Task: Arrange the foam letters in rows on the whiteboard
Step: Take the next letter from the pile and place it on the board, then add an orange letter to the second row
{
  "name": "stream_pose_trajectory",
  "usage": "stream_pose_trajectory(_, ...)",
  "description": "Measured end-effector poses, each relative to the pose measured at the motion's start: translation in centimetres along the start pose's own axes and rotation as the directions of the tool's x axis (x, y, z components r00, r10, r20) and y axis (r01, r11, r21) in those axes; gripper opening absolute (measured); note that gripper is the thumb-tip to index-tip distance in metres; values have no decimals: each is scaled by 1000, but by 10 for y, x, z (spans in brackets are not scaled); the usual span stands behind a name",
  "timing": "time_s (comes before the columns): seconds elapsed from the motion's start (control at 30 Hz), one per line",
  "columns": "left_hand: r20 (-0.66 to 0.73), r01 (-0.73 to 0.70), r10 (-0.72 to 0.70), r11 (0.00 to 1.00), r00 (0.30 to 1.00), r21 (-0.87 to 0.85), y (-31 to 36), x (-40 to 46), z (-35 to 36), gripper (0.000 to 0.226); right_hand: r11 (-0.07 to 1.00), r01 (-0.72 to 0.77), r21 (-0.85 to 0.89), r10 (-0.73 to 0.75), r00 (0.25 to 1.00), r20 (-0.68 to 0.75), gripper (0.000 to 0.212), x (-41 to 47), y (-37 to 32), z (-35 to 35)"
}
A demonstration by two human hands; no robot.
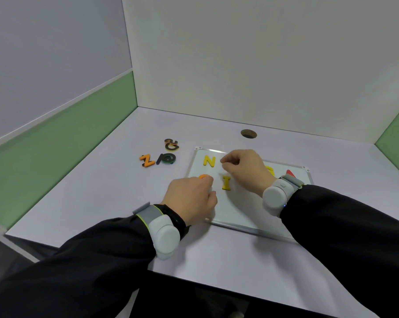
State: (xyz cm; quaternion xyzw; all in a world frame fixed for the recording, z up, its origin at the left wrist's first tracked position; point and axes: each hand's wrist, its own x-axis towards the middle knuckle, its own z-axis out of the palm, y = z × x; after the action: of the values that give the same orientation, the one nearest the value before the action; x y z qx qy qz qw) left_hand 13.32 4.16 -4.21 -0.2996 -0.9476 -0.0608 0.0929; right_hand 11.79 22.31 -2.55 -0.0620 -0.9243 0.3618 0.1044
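The whiteboard lies flat on the desk, right of centre. On it sit a yellow N and a yellow I. Another yellow letter and a red piece are partly hidden behind my right wrist. My left hand has its fingers curled over an orange letter at the board's left edge; most of that letter is hidden. My right hand hovers over the top row just right of the N, fingers curled and thumb near the forefinger, with nothing visible between them.
Loose letters lie on the desk left of the board: an orange Z, a dark pair beside it, and two more behind. A round cable hole sits near the back wall. Partitions enclose the desk.
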Motion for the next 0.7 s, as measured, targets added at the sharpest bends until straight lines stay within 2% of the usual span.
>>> stream_pose_trajectory(0.23,-5,165,-165,986,986,2,-58,13,-7,35,998,68,11,-68,997,36,17,21,-33,34)
stream_pose_trajectory(0.33,5,259,-259,965,966,-32,-90,17,-7,34,995,100,-8,-99,992,82,18,29,-50,52)
stream_pose_trajectory(0.5,-55,386,-391,919,919,-78,-135,25,-3,31,989,144,-14,-141,982,126,22,42,-74,83)
stream_pose_trajectory(0.7,-59,390,-395,917,917,-79,-155,32,4,45,985,167,-43,-157,972,176,27,53,-92,109)
